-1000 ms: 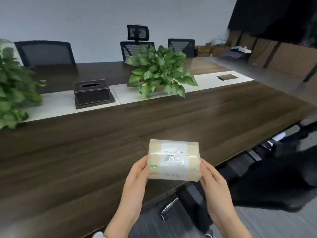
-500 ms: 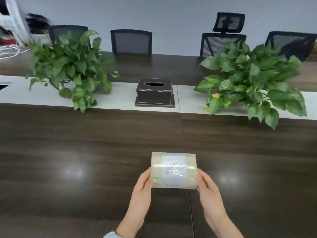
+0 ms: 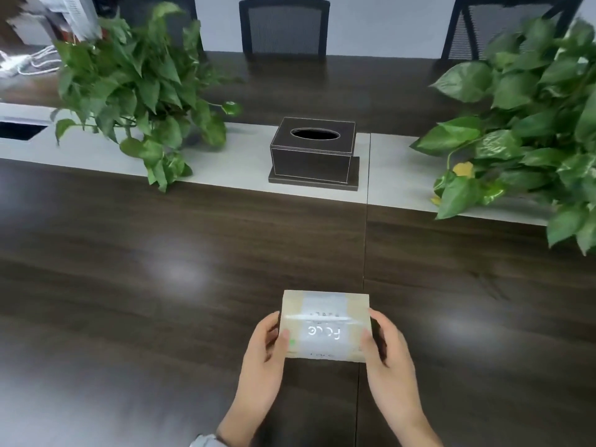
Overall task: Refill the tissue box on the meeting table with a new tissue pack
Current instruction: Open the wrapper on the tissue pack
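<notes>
A beige tissue pack [image 3: 324, 327] with a white label is held above the dark wooden meeting table [image 3: 161, 285], near its front edge. My left hand [image 3: 263, 356] grips its left end and my right hand [image 3: 385, 356] grips its right end. Straight ahead, on the table's pale centre strip [image 3: 238, 162], stands a dark brown tissue box [image 3: 312, 153] on a base plate. Its oval top slot is dark, with no tissue showing. The box is well apart from my hands.
Two leafy potted plants flank the box, one plant [image 3: 138, 88] to its left and another plant [image 3: 529, 117] to its right. Black mesh chairs [image 3: 283, 25] line the far side. A cable hatch [image 3: 19, 130] is in the strip at far left.
The view has swung left and come closer, so the tissue box now sits straight ahead and larger. Both hands still hold the pack in the same grip.
</notes>
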`<action>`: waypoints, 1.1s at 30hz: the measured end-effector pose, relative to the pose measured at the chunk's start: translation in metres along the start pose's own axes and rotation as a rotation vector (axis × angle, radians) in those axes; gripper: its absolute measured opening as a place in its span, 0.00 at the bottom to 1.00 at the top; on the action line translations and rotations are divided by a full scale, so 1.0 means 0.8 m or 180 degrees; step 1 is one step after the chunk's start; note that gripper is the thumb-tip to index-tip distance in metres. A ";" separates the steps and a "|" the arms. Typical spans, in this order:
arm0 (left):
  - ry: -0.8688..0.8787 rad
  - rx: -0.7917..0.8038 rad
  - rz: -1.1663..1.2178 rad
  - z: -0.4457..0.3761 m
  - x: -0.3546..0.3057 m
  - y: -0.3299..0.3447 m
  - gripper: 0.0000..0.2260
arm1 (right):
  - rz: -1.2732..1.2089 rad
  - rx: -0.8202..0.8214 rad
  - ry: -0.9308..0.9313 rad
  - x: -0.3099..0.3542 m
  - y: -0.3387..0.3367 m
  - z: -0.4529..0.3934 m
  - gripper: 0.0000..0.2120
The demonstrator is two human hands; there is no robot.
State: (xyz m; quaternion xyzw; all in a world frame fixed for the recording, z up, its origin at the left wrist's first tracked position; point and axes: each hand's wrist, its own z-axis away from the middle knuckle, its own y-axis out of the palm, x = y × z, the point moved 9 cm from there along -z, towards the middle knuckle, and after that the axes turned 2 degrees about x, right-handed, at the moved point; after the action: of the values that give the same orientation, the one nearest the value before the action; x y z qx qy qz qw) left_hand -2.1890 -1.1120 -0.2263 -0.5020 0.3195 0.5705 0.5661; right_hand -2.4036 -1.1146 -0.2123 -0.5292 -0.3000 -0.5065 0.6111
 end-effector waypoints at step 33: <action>0.0545 0.1225 -0.1738 -0.030 -0.039 0.045 0.17 | 0.2408 0.0824 -0.0593 0.052 0.039 -0.016 0.12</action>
State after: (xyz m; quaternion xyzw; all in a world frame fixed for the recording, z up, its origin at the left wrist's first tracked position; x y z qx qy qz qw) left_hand -2.2230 -1.1497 -0.2115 -0.4990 0.3214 0.2830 0.7534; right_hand -2.3638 -1.1412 -0.1889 -0.5645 -0.1996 -0.1540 0.7860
